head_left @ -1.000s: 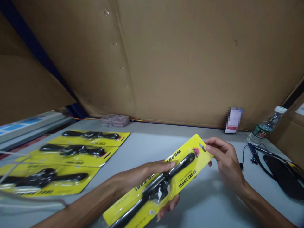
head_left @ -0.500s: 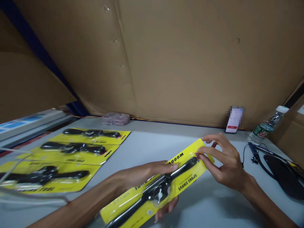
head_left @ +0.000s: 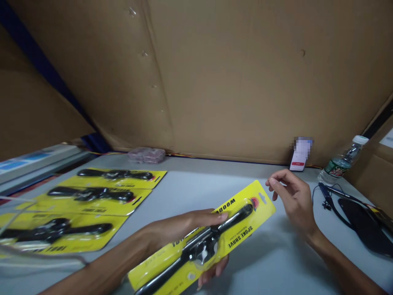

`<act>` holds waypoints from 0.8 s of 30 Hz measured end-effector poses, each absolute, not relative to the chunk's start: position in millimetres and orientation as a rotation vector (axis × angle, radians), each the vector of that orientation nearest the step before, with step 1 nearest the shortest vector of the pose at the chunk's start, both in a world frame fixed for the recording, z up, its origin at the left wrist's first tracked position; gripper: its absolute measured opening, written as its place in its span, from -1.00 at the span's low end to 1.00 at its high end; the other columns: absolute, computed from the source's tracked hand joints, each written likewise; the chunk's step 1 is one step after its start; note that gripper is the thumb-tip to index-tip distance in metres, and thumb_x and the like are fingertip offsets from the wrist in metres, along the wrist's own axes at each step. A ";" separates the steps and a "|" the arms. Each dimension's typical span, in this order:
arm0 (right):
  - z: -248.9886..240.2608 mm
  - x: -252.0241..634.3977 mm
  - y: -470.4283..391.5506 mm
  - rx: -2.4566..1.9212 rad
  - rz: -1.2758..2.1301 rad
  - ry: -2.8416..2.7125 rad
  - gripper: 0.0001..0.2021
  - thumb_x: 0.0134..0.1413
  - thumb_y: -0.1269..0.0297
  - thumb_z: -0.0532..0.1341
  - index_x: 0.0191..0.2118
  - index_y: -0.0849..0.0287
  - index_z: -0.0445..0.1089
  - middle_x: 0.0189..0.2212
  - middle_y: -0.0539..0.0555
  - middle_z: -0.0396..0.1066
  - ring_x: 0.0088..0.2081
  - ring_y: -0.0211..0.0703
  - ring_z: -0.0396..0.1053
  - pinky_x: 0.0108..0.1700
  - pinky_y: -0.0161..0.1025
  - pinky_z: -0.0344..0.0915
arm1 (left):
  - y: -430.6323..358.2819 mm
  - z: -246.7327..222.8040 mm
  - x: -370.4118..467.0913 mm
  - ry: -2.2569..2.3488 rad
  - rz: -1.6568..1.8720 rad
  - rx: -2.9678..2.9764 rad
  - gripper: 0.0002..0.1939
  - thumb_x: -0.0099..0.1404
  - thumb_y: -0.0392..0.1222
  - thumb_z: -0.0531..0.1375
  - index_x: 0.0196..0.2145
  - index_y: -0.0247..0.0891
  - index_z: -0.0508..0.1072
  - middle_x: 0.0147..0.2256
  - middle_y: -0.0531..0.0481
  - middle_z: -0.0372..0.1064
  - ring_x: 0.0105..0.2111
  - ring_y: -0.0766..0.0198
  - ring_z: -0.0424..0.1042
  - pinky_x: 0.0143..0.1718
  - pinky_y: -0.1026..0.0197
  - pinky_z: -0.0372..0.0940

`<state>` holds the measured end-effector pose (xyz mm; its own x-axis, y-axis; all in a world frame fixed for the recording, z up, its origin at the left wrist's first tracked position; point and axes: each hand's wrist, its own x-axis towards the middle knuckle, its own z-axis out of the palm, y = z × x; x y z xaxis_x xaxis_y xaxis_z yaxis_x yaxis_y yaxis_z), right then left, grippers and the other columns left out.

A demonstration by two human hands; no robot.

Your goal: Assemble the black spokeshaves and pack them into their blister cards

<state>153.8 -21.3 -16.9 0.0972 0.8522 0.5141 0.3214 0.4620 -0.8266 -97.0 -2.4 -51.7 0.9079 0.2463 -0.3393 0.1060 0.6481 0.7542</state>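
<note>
My left hand [head_left: 211, 219] grips a packaged spokeshave [head_left: 204, 250], its thumb on top and its fingers curled beneath. The pack is a yellow card with a clear blister over a black tool, held tilted above the table. A red sun mark and a hanging slot show at its upper right end. Just right of that end, apart from the card, is my right hand [head_left: 293, 198], thumb and fingers drawn together. Whether anything small sits between those fingertips cannot be made out. Three similar packs [head_left: 92, 241] lie in a column on the left.
At the back stand a phone [head_left: 298, 157], a water bottle [head_left: 337, 166] and small clear boxes [head_left: 146, 155]. A black item with cables [head_left: 362, 221] lies at right on the grey table [head_left: 190, 184]. White cables [head_left: 43, 256] cross the left front. Cardboard walls [head_left: 221, 82] enclose the back.
My right hand has come off the end of the card and moved slightly right, uncovering the red sun mark and the slot. My left hand keeps its grip on the pack.
</note>
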 end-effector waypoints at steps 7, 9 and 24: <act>-13.0 154.7 -21.1 -1.083 0.618 -1.719 -0.83 0.19 0.19 0.24 -0.27 0.14 0.54 -0.36 0.04 0.53 -0.35 -0.18 0.41 -0.34 -0.24 0.32 | -1.0 -44.8 -96.9 0.480 0.123 0.884 -0.40 0.29 0.30 0.13 -0.13 -0.36 0.46 -0.41 -0.16 0.53 -0.52 0.19 0.47 -0.46 0.18 0.36; -14.3 154.7 -21.5 -1.091 0.629 -1.740 -0.83 0.20 0.20 0.23 -0.28 0.14 0.53 -0.41 0.02 0.51 -0.39 -0.20 0.39 -0.37 -0.25 0.32 | -1.9 -41.2 -95.6 0.482 0.126 0.892 -0.41 0.28 0.31 0.15 -0.13 -0.36 0.46 -0.42 -0.15 0.52 -0.52 0.20 0.45 -0.47 0.19 0.34; -19.6 158.8 -19.2 -0.856 -0.480 -2.164 -0.89 0.27 0.50 0.15 -0.19 0.22 0.41 -0.29 0.15 0.47 -0.27 -0.12 0.43 -0.30 -0.17 0.37 | -0.4 -48.7 -92.9 0.537 0.126 0.913 -0.41 0.28 0.29 0.14 -0.18 -0.39 0.47 -0.42 -0.19 0.51 -0.54 0.18 0.45 -0.50 0.17 0.36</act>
